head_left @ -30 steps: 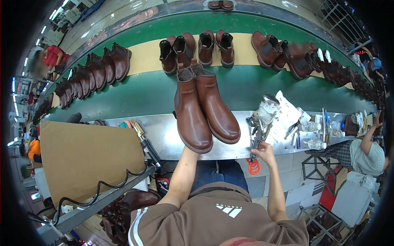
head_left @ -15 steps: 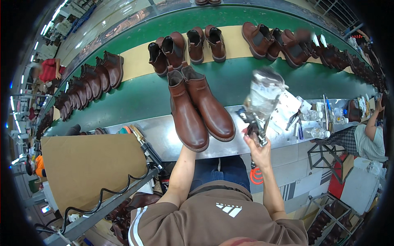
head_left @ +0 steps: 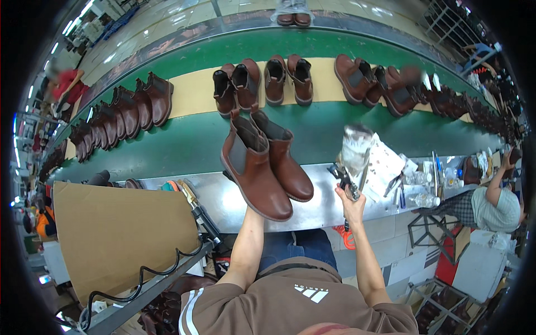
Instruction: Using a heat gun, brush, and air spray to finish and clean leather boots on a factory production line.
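A pair of brown leather Chelsea boots point(head_left: 251, 176) is held up over the metal edge of the bench, toes toward me. My left forearm point(head_left: 247, 240) runs up beneath them; the hand itself is hidden behind the boots it supports. Grey elastic shows on the side of the nearer boot. To the right, my right hand point(head_left: 353, 207) is closed around a metal spray gun point(head_left: 347, 181). On top of the gun sits a cloudy clear cup point(head_left: 356, 146), tilted slightly. A gap separates gun and boots. An orange coiled hose point(head_left: 346, 237) hangs below my right hand.
Rows of brown boots point(head_left: 287, 78) stand on the green conveyor point(head_left: 190, 134). White paper point(head_left: 384, 164), pens and plastic bottles point(head_left: 424, 200) lie at right on the metal ledge point(head_left: 318, 212). A cardboard sheet point(head_left: 117, 234) stands at left. Another person point(head_left: 494, 206) sits far right.
The boots have turned, so their elastic sides and openings show more. My right hand has brought the spray gun slightly downward. The whole view has also shifted a little.
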{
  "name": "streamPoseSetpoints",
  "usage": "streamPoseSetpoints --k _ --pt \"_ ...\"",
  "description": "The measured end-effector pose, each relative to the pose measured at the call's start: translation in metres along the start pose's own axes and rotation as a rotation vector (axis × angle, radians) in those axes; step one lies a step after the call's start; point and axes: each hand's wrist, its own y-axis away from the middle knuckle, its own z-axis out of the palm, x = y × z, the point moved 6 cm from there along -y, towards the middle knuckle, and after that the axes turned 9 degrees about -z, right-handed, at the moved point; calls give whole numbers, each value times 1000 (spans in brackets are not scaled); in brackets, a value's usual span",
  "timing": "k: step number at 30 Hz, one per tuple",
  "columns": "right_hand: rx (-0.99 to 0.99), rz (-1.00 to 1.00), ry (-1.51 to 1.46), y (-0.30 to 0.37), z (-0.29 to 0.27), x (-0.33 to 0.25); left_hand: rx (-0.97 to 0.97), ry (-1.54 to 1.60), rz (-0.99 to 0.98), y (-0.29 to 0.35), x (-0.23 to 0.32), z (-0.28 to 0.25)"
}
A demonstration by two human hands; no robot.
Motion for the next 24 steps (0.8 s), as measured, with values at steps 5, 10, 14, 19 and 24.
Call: streamPoseSetpoints --k 5,10,14,19,24 --pt "-85 117 182 -10 -6 58 29 -3 54 -3 8 -14" --pt "-115 -681 407 -14 60 -180 42 -6 51 -6 18 -33" --pt "-579 -362 581 -54 134 -194 -18 -27 49 -5 12 -30" --pt "-823 -218 -74 -116 124 -154 -116 -502 224 8 47 -1" --pt "-1079 -446 65 -141 146 -169 202 -547 389 30 54 35"
